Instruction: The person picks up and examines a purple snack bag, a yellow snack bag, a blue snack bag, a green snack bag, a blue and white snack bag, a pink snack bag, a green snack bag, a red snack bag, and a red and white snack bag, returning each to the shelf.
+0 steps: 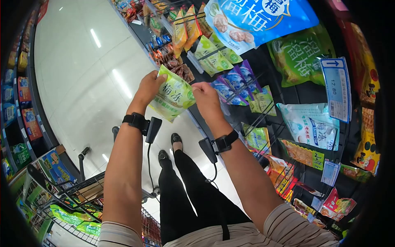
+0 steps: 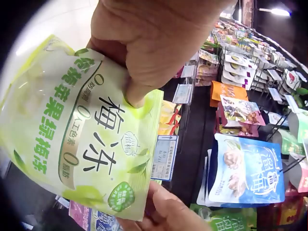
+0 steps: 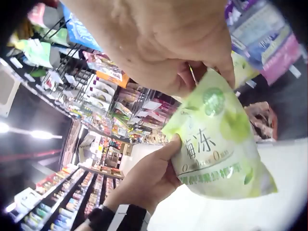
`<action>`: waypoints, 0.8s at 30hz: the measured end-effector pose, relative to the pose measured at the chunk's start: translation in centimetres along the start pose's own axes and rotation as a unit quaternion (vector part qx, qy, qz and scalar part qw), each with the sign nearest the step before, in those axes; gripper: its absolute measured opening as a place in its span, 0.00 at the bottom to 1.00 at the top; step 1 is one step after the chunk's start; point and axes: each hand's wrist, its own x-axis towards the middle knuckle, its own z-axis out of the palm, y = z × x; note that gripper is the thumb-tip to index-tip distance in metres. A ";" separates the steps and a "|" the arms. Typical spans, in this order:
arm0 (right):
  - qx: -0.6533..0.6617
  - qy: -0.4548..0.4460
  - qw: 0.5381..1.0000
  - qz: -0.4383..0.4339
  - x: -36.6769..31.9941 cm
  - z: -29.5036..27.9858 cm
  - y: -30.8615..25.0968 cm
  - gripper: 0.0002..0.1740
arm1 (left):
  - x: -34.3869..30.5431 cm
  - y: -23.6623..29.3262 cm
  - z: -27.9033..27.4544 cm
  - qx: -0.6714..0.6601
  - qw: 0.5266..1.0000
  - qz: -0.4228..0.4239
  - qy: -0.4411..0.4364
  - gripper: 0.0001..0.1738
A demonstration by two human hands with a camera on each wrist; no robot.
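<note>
Both hands hold up a pale green snack bag with dark lettering, its printed face turned toward the head camera. My left hand grips the bag's left edge, the thumb lying on the front. At the opposite edge my right hand pinches the bag near its corner. In the left wrist view the bag fills the left side, puffed out and sealed along its edge. From the right wrist, the bag hangs tilted between the two hands, above the pale floor.
To the right stands a dark shelf with matching green bags, purple packs and a big blue bag on wire racks. A price tag juts out. A shopping cart with green packages stands at lower left.
</note>
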 end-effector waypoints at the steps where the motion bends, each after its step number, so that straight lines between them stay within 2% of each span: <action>1: -0.057 -0.013 0.998 -0.028 0.6 -0.3 -0.3 0.11 | 0.7 0.1 0.2 0.014 1.000 0.007 -0.008 0.18; 2: -0.112 -0.028 0.992 -0.054 0.9 -0.5 -0.6 0.11 | 1.0 0.0 0.4 0.029 0.999 0.012 -0.017 0.18; 5: -0.226 -0.086 0.970 -0.035 2.2 -1.3 -1.3 0.12 | 2.5 -0.1 1.4 0.014 0.999 0.005 -0.038 0.19; 8: -0.294 -0.105 0.950 -0.031 4.3 -1.5 -0.8 0.13 | 4.2 -0.4 2.4 0.019 0.999 0.015 -0.027 0.19; 14: -0.315 -0.130 0.940 0.007 7.6 -2.5 -0.1 0.13 | 6.7 1.0 3.7 -0.007 0.997 0.009 -0.072 0.19; 17: -0.316 -0.098 0.943 0.040 8.4 -2.5 0.6 0.12 | 8.5 -0.3 5.1 0.005 0.998 0.038 -0.054 0.18; 20: -0.275 -0.111 0.954 0.041 9.4 -3.4 1.8 0.11 | 9.7 -0.7 5.9 -0.042 0.997 0.046 -0.041 0.18; 24: -0.244 -0.036 0.968 -0.040 10.2 -4.0 3.0 0.10 | 10.2 0.3 6.0 -0.084 0.993 0.077 -0.032 0.17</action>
